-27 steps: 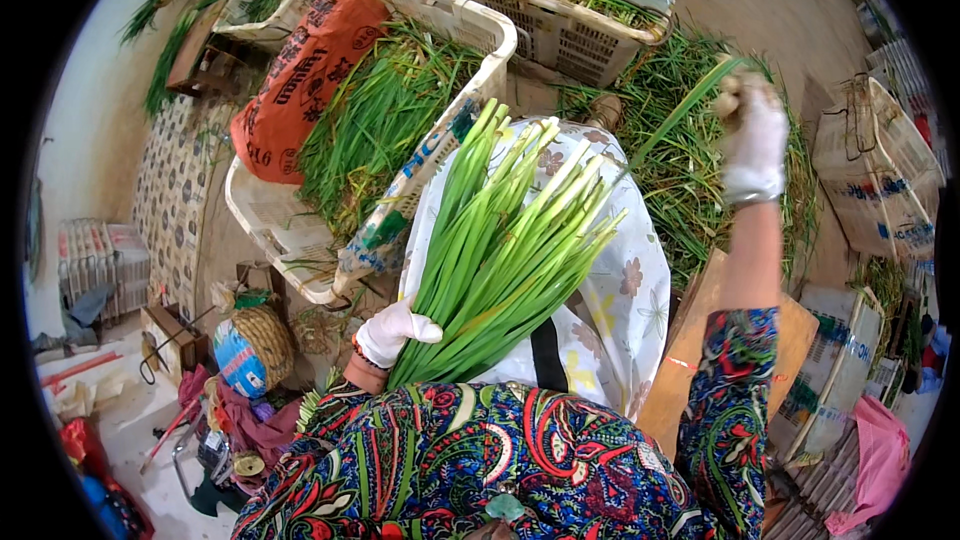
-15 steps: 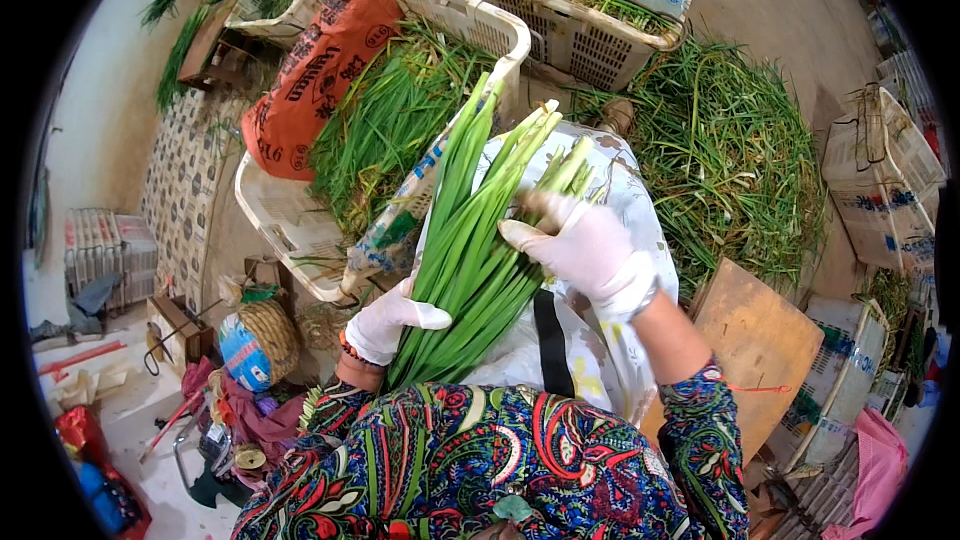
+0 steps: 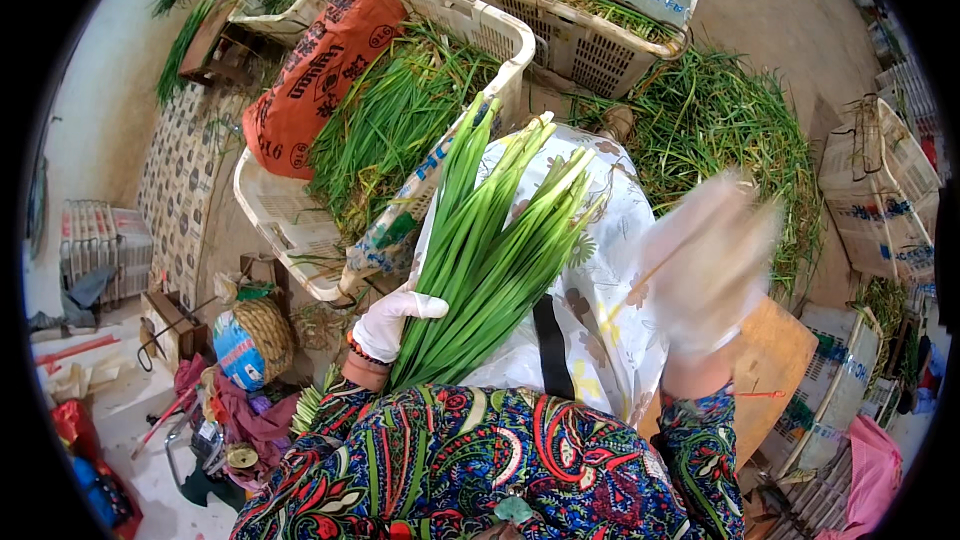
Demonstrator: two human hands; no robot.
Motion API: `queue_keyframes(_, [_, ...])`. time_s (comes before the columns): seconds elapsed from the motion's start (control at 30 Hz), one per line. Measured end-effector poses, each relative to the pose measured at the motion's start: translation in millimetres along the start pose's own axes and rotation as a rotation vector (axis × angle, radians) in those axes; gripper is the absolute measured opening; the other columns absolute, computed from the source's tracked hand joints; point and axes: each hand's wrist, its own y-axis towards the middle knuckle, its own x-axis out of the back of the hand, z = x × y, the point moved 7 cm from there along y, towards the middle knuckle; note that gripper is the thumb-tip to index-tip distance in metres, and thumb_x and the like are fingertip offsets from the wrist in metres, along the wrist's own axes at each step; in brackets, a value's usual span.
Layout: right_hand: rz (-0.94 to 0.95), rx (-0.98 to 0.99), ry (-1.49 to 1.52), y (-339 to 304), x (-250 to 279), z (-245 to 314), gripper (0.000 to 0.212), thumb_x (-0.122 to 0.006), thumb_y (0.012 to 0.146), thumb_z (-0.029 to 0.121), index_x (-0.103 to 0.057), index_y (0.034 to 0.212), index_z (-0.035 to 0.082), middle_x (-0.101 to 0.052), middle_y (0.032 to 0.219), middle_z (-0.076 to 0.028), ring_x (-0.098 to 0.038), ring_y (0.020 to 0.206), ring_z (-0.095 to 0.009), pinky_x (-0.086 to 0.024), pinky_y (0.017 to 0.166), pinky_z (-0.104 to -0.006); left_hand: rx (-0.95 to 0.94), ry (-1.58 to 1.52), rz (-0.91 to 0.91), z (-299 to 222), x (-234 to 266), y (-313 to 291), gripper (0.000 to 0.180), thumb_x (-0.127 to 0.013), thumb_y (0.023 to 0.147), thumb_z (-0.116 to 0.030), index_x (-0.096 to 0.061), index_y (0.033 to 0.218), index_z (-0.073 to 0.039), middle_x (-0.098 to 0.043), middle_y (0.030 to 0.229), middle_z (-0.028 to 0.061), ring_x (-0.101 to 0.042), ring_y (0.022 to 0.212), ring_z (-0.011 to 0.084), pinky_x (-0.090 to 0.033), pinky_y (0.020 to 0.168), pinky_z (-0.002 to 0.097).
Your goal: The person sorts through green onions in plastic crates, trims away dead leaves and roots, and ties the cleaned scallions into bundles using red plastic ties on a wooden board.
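A bunch of long, flat-leaved garlic chives (image 3: 490, 250) lies across my lap, its pale stem ends pointing away from me. My left hand (image 3: 390, 324), in a white glove, is closed round the leaves from the left, thumb on top. Out to the right, apart from the bunch, my right hand (image 3: 708, 265) is smeared by motion. It also wears a white glove; its fingers cannot be made out, nor whether they hold anything. Beneath the bunch a white flowered apron (image 3: 620, 210) with a black strap (image 3: 551, 345) covers my lap.
A white crate (image 3: 510, 35) of loose greens stands ahead left, with an orange bag (image 3: 325, 75) over it. Behind is another filled crate (image 3: 570, 45). Loose greens (image 3: 715, 120) heap at right, near a wooden board (image 3: 765, 370). A twine roll (image 3: 268, 333) sits at left.
My right hand has left the stem ends and swung out to the right. My left hand keeps its hold on the chives, almost unmoved.
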Motion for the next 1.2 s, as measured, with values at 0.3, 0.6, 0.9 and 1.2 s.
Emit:
queue_keyframes(0.3, [-0.373, -0.439, -0.487, 29, 71, -55, 0.029, -0.046, 0.092, 0.027, -0.057, 0.087, 0.001, -0.062, 0.071, -0.007, -0.06, 0.054, -0.012, -0.046, 0.047, -0.0205, 0.033, 0.032, 0.034, 1, -12, 2, 0.072, -0.056, 0.065, -0.009, -0.033, 0.133, 0.0, -0.045, 0.128, 0.0162, -0.046, 0.117, 0.0284, -0.033, 0.101, 0.0385])
queue_keyframes(0.6, [-0.726, 0.063, -1.447, 2, 160, 85, 0.052, -0.055, 0.087, 0.017, -0.033, 0.13, 0.001, -0.051, 0.12, -0.016, -0.058, 0.087, -0.014, -0.046, 0.084, -0.0266, -0.021, 0.105, 0.076, -2, -10, 4, 0.074, -0.057, 0.063, -0.011, -0.034, 0.132, 0.0, -0.047, 0.126, 0.0154, -0.047, 0.114, 0.0271, -0.035, 0.1, 0.0368])
queue_keyframes(0.9, [-0.478, -0.399, -0.751, -16, 86, -30, 0.027, -0.055, 0.088, 0.027, -0.06, 0.1, 0.003, -0.058, 0.063, 0.0, -0.052, 0.052, -0.005, -0.042, 0.048, -0.0189, 0.003, -0.134, 0.137, 12, 20, 9, 0.067, -0.055, 0.065, -0.014, -0.038, 0.129, 0.0, -0.05, 0.121, 0.0145, -0.051, 0.108, 0.0271, -0.038, 0.096, 0.0374])
queue_keyframes(1.2, [-0.423, -0.09, -1.733, -8, 60, -27, 0.029, -0.055, 0.086, 0.034, -0.056, 0.078, 0.006, -0.056, 0.057, -0.013, -0.057, 0.05, -0.028, -0.044, 0.048, -0.0354, -0.002, -0.138, 0.147, 13, 14, 7, 0.067, -0.056, 0.065, -0.015, -0.039, 0.128, 0.0, -0.051, 0.12, 0.0158, -0.052, 0.107, 0.0278, -0.038, 0.096, 0.0375])
